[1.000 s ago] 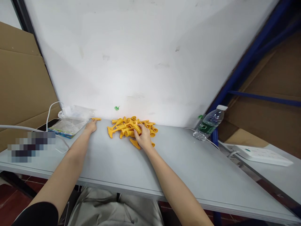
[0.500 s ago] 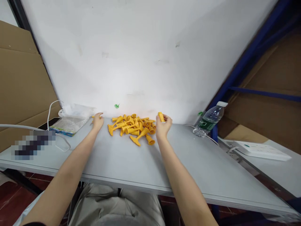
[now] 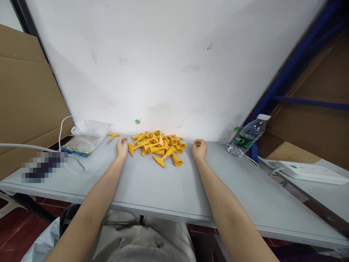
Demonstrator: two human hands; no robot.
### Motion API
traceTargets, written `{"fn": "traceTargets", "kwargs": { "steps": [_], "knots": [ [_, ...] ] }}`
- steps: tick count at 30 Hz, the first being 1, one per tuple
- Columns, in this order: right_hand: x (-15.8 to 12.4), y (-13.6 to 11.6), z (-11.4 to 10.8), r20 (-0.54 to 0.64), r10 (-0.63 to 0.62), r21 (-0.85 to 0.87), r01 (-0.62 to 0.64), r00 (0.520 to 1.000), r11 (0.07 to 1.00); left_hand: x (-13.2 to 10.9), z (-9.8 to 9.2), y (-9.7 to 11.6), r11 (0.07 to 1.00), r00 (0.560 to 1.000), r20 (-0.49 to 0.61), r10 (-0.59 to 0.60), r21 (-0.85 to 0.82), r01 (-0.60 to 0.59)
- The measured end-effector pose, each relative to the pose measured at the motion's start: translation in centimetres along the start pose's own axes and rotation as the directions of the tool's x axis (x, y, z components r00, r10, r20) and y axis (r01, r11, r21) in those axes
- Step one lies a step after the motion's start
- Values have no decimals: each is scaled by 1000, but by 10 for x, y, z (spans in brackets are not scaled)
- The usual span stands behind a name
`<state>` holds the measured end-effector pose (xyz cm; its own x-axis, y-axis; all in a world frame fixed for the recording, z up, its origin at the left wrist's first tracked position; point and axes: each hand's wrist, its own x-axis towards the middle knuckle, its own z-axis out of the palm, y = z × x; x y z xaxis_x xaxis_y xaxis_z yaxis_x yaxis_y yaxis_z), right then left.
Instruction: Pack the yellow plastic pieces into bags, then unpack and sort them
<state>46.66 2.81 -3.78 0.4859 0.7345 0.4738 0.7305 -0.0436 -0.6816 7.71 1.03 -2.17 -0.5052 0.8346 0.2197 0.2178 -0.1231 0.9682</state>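
Note:
A yellow T-handled corkscrew [image 3: 112,136] with a bare metal spiral lies alone toward the left, against the wall. My left hand [image 3: 121,148] rests to its right with fingers loosely extended and nothing visible in them. Just beyond that hand spreads a pile of yellow plastic pieces [image 3: 155,145], some T-handled, others bell-mouthed sleeves. Right of the pile, my right hand [image 3: 200,149] is closed around a yellow plastic piece [image 3: 197,143], mostly covered by the fingers.
Clear plastic bags [image 3: 89,140] and a white cable [image 3: 61,133] lie at left beside a cardboard box [image 3: 29,94]. A water bottle [image 3: 248,136] leans at the right. Beyond the table's right edge is a white power strip [image 3: 311,171]. A white wall [image 3: 169,72] rises behind.
My left hand has let go of the corkscrew and moved right, toward the pile. My right hand has shifted right and lower, its yellow piece now mostly hidden.

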Motion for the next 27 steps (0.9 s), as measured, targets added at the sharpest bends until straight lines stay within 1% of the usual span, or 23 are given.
{"fn": "traceTargets", "kwargs": {
  "steps": [3, 6, 10, 13, 15, 16, 21, 27],
  "knots": [
    [-3, 2, 3, 179, 57, -91, -42, 982, 995, 0, -1, -2, 1000, 1000, 3, -11, 20, 10],
    [-7, 0, 5, 345, 54, -197, 16, 937, 980, -1, -2, -3, 999, 999, -7, -38, 13, 38],
    [-8, -6, 5, 482, 54, -356, 139, 874, 924, -2, -2, -3, 999, 999, -16, -39, 7, 39],
    [-4, -10, 7, 552, 108, -411, 158, 827, 898, -2, -1, -4, 1000, 1000, -14, -17, 19, 18],
    [1, -10, 9, 580, 135, -431, 162, 804, 888, -3, 0, -5, 999, 1000, -10, 7, 35, -6],
    [3, -9, 10, 583, 136, -434, 166, 801, 885, -3, 0, -6, 999, 1000, -6, 21, 44, -20],
    [12, -3, 17, 548, 58, -389, 193, 835, 901, -8, 1, -4, 992, 996, 30, 87, 92, -89],
    [13, -8, 15, 556, 97, -382, 150, 825, 912, -16, 3, 1, 976, 987, 76, 140, 155, -150]
  ]
}}
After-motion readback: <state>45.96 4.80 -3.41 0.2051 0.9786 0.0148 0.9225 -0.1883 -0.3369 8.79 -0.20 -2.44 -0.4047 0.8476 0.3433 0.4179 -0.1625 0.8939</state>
